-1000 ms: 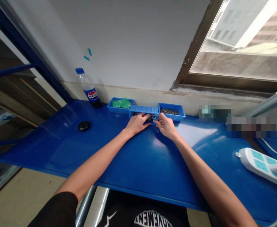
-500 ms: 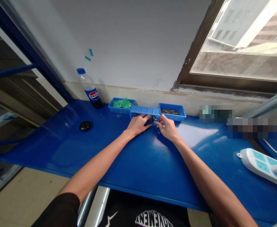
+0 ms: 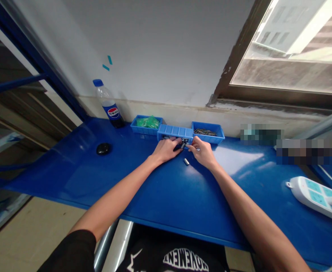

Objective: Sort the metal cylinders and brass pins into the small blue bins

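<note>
In the middle, a blue plastic bin (image 3: 175, 131) is tipped on its side with its opening towards me. Small metal cylinders (image 3: 184, 143) show in its mouth. My left hand (image 3: 166, 149) lies across the bin's lower left front, fingers on its rim and thumb stretched across the opening. My right hand (image 3: 202, 152) grips the bin's right edge between thumb and bent fingers; parts of the fingertips are hidden. One loose metal cylinder (image 3: 186, 161) lies on the blue table just in front, between my hands.
A blue bin (image 3: 146, 130) of green plastic packets stands left, another (image 3: 217, 139) with thin metal pieces right. Farther left are a cola bottle (image 3: 113, 113) and a black round object (image 3: 103, 148). A white power strip (image 3: 304, 192) lies right. Wall and window rise behind.
A metal cylinder now lies on the table in front of the tipped bin, and more cylinders show at its mouth. My hands stay at the bin; the view has shifted slightly.
</note>
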`<state>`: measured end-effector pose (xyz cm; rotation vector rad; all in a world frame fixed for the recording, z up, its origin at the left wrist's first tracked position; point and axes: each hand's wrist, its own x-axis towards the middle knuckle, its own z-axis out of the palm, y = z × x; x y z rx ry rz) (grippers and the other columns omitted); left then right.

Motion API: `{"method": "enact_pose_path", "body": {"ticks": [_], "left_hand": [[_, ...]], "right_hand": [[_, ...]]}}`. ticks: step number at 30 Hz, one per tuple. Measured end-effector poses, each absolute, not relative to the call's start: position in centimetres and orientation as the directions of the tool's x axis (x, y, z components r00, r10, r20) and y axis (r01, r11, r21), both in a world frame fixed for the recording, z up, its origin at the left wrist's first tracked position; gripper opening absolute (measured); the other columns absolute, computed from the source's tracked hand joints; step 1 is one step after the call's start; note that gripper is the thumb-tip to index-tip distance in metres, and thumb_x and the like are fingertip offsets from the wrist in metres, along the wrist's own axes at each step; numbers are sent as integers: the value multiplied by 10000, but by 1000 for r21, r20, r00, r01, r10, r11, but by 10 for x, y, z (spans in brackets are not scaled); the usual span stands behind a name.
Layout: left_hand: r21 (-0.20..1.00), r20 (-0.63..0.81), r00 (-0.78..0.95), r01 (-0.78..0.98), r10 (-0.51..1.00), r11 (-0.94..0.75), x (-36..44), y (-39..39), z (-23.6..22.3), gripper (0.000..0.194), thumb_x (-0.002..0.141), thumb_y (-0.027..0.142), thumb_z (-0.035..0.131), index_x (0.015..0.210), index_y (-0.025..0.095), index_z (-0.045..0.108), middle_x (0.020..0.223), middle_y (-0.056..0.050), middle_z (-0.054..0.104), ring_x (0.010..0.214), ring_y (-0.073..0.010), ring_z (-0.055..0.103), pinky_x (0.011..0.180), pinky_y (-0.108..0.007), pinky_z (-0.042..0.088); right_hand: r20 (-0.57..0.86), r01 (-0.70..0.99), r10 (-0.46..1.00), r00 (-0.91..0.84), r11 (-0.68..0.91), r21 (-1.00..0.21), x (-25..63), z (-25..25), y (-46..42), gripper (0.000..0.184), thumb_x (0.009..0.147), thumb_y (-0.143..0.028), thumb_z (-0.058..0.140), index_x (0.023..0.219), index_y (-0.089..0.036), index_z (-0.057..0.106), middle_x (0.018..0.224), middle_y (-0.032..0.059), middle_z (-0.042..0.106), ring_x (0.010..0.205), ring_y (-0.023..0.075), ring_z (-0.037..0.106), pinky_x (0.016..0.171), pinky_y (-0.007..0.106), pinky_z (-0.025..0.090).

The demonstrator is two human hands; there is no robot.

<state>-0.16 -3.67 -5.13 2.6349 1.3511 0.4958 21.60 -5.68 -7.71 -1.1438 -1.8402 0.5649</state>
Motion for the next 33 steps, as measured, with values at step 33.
{"method": "enact_pose_path", "body": {"ticks": [33], "left_hand": [[215,360,563,725,744,-654,-7,-50,-58,457,1040,531,484,1376,280,664,1464,-113,598,1383,-342,495,1185,-562,360]], "right_hand": [[512,717,803,-304,547,-433,220,-73,-66,176,1026,-315,512,870,-259,571,889,69,661,805,238,637,747,323,493]]}}
